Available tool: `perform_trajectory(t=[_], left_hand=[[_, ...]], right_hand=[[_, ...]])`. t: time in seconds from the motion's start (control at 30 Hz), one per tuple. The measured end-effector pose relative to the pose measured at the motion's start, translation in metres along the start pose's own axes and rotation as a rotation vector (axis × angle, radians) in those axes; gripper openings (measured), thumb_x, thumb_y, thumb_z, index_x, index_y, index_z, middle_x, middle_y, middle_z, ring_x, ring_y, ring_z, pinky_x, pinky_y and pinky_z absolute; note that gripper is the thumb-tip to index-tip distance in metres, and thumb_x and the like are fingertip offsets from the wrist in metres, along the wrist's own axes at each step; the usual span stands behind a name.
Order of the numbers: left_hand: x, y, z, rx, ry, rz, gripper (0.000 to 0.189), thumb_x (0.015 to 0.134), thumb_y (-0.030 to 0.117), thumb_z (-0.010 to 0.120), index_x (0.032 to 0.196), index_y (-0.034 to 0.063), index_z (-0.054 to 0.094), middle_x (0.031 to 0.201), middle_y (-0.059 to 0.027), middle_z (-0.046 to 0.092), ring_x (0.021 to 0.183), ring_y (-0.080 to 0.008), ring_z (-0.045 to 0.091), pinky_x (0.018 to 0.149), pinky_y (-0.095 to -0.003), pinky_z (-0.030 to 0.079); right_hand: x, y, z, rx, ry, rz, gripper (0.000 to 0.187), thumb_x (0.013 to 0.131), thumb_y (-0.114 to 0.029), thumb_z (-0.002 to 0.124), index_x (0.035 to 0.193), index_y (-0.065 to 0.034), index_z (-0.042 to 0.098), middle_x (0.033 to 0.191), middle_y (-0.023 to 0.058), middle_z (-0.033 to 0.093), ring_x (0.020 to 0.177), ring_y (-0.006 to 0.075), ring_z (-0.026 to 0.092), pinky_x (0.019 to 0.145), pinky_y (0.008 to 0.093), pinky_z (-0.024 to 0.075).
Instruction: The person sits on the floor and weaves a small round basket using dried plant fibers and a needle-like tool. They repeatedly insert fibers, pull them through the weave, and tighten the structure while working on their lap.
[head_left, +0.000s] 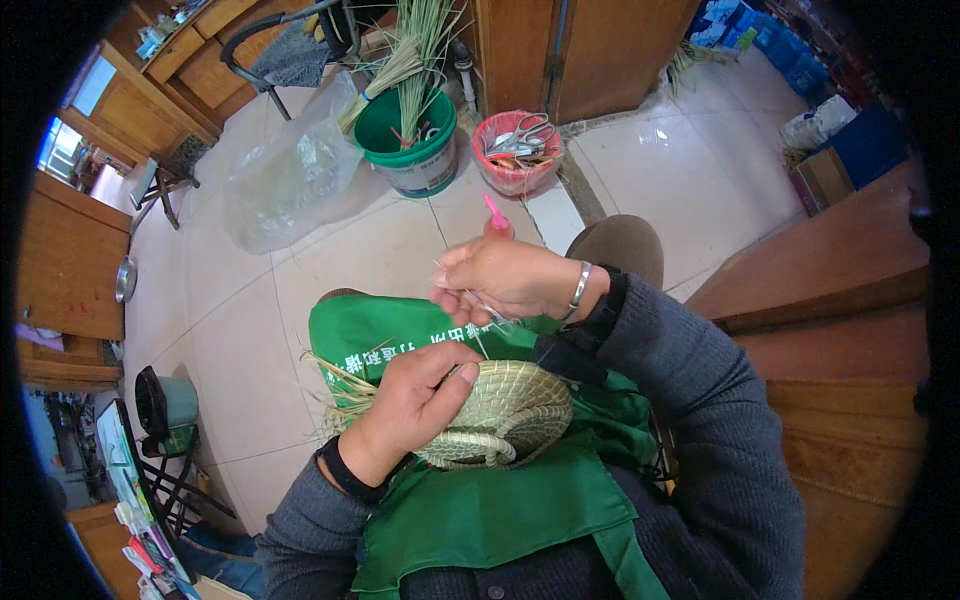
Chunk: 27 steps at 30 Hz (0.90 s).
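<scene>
My left hand (425, 397) grips the rim of a coiled grass basket (517, 401) that rests on my lap, its thumb lying over the edge. Pale stitches cross the basket's coils. Loose grass ends (349, 390) stick out to the left of that hand. Above the basket, my right hand (499, 279) pinches what looks like a thin needle, with white thread (480, 343) running from about its fingers down to the rim. Beneath the basket lies a green apron (495, 510); white writing shows on its upper part.
A green bucket (375, 154) of long grass stalks (420, 60) and a red basin (517, 180) with scissors (531, 133) stand ahead on the tiles. A clear plastic bag (292, 195) lies left of them. Wooden furniture (840, 270) flanks my right; a small bin (176, 405) is at left.
</scene>
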<state>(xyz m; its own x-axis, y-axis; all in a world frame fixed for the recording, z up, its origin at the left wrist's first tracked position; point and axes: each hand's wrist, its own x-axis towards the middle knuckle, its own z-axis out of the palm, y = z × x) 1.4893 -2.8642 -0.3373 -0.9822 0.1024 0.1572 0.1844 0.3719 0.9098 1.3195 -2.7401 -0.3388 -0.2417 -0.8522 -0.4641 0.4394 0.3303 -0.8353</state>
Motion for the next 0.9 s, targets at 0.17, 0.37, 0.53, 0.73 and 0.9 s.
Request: perform_trajectory(t=[0.17,0.37,0.53,0.73,0.9], left_hand=[[0.002,-0.007,-0.006,0.003,-0.057,-0.147,0.013,0.093,0.012,0.058,0.101,0.0026,0.059,0.077,-0.0092,0.061,0.064,-0.0197,0.057,0.061,-0.0301,0.047],[0.005,-0.011,-0.005,-0.044,-0.037,-0.077,0.013,0.095,0.012,0.056,0.105,0.0048,0.059,0.077,-0.0084,0.061,0.067,-0.0198,0.058,0.064,-0.0297,0.048],[0.006,-0.01,-0.013,0.025,-0.097,-0.072,0.012,0.095,0.011,0.056,0.105,0.0052,0.06,0.084,-0.0099,0.062,0.073,-0.0233,0.06,0.067,-0.0314,0.049],[0.007,-0.009,-0.022,0.108,-0.113,0.003,0.012,0.092,0.009,0.058,0.103,0.0046,0.06,0.087,-0.0114,0.059,0.077,-0.0283,0.06,0.068,-0.0345,0.049],[0.003,-0.01,-0.01,0.132,0.03,0.016,0.01,0.09,0.007,0.059,0.1,0.0049,0.061,0.082,-0.0111,0.058,0.07,-0.0281,0.059,0.063,-0.0356,0.048]], right_hand=[[-0.03,-0.013,0.016,-0.607,-0.064,-0.775,0.024,0.096,-0.019,0.049,0.094,0.0004,0.063,0.09,0.0111,0.065,0.085,0.0224,0.063,0.076,0.0324,0.0501],[-0.081,-0.007,0.003,-0.633,0.109,-0.838,0.015,0.091,-0.006,0.059,0.102,0.0011,0.066,0.094,0.0142,0.066,0.091,0.0271,0.066,0.08,0.0345,0.0511],[-0.094,0.009,-0.002,-1.107,0.719,-0.587,0.022,0.089,-0.001,0.058,0.11,-0.0007,0.065,0.089,0.0136,0.063,0.077,0.0235,0.063,0.07,0.0337,0.0513],[-0.117,-0.007,0.029,-1.122,0.327,-0.391,0.023,0.081,0.0,0.055,0.102,-0.0037,0.064,0.088,0.0115,0.057,0.073,0.0275,0.061,0.062,0.0349,0.0513],[-0.125,0.0,0.06,-1.557,0.368,-0.434,0.01,0.075,-0.008,0.059,0.084,-0.0068,0.059,0.085,0.0107,0.053,0.072,0.0274,0.062,0.062,0.0367,0.053]])
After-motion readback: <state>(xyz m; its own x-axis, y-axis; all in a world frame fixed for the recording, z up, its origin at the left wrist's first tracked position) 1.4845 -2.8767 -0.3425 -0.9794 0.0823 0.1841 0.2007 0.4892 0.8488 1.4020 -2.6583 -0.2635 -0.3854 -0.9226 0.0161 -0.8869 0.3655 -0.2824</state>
